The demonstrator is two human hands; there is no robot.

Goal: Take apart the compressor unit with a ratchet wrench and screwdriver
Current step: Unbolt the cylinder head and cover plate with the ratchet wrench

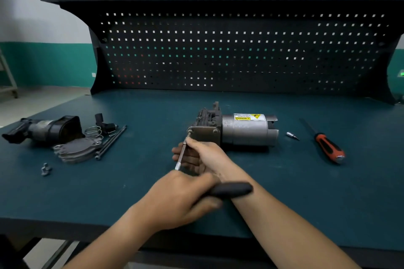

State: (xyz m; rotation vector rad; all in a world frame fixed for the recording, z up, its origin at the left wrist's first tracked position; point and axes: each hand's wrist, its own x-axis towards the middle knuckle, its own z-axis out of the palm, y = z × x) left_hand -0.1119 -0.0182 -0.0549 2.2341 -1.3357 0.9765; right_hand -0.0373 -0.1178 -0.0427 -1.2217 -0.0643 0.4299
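While the left hand (181, 199) curls tight round the head end of the ratchet wrench (231, 190), the right hand (199, 156) pinches the silver extension bar (179, 162) to steady it. The bar's tip sits on a corner bolt (189, 133) of the end plate (204, 134) on the compressor unit (244, 131), which lies mid-bench on the teal bench top (306, 192).

Nothing clamps the unit, so a hard pull could likely skid or roll it toward the loose bit (291, 135) and screwdriver (328, 146). If the long bar tilts off the bolt's line, the socket may slip and round the head.
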